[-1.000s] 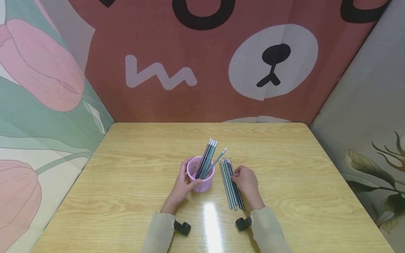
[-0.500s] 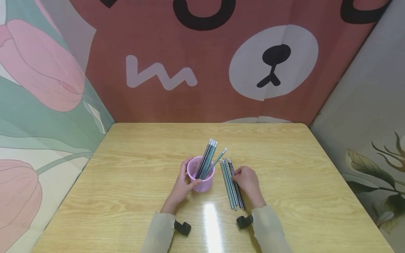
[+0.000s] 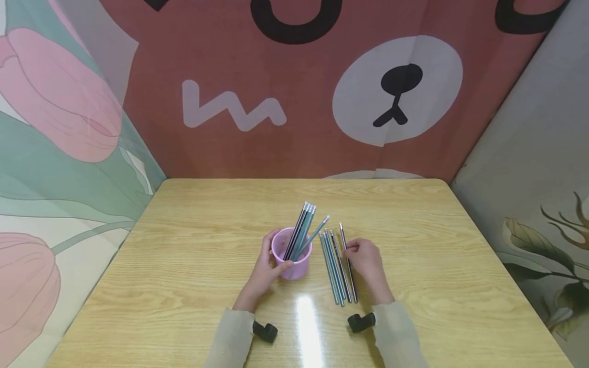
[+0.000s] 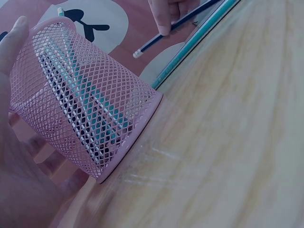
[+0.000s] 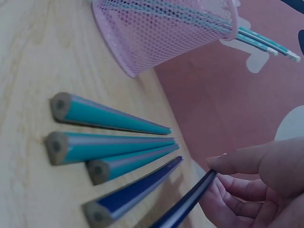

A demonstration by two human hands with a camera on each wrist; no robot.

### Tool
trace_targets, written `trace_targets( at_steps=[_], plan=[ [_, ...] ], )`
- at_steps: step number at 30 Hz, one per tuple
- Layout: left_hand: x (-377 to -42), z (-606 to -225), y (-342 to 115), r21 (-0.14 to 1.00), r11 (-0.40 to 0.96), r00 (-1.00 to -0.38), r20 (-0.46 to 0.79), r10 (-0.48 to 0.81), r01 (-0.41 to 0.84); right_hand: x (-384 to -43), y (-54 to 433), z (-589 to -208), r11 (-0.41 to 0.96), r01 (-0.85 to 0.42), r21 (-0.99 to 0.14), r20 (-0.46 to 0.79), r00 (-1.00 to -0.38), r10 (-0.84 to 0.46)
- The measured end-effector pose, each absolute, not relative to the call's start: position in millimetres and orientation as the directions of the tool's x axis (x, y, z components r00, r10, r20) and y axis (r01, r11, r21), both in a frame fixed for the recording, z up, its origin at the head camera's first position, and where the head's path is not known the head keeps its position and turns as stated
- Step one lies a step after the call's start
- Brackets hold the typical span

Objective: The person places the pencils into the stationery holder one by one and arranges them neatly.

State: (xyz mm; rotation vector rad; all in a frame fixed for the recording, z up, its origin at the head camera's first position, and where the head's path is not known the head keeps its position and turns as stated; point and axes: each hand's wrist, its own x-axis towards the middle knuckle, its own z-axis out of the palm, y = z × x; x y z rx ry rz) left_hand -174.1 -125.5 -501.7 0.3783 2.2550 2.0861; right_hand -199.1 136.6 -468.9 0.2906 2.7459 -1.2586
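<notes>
My left hand [image 3: 267, 268] holds the pink mesh pencil cup [image 3: 294, 271], its fingers round the far side and the thumb at the near rim. Several dark and teal pencils [image 4: 90, 102] with white eraser ends lean inside the cup. Between thumb and fingers, my right hand [image 3: 367, 260] pinches a dark blue pencil [image 5: 190, 197], its eraser end raised in the left wrist view. To the left of that hand, teal pencils [image 5: 114, 114] and another dark blue pencil [image 5: 135, 192] lie side by side on the table, unsharpened ends toward me.
Everything stands on a wood-grain table [image 3: 207, 220]. A red cloth backdrop [image 3: 299, 148] with a bear print rises behind its far edge, and patterned cloths [image 3: 69, 204] hang at the sides. Each wrist wears a small black camera [image 3: 361, 323].
My right hand has moved slightly right and drawn one dark blue pencil away from the row, opening a gap beside the other dark one. The left hand and cup have stayed put.
</notes>
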Motion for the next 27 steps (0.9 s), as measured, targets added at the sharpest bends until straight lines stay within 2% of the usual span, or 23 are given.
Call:
trace_targets(
  at_steps=[15, 27],
  plan=[
    [-172.6, -499.4, -126.1, 0.987, 0.062, -0.969, 0.13, 0.212, 0.146, -191.3, 139.1, -443.1, 0.561, 0.126, -0.818, -0.044, -0.986, 0.158],
    [-173.1, -499.6, -125.9, 0.986, 0.069, -0.967, 0.131, 0.22, 0.149, -181.9, 136.9, -420.6, 0.462, 0.004, -0.887, 0.099, -0.975, 0.199]
  ],
)
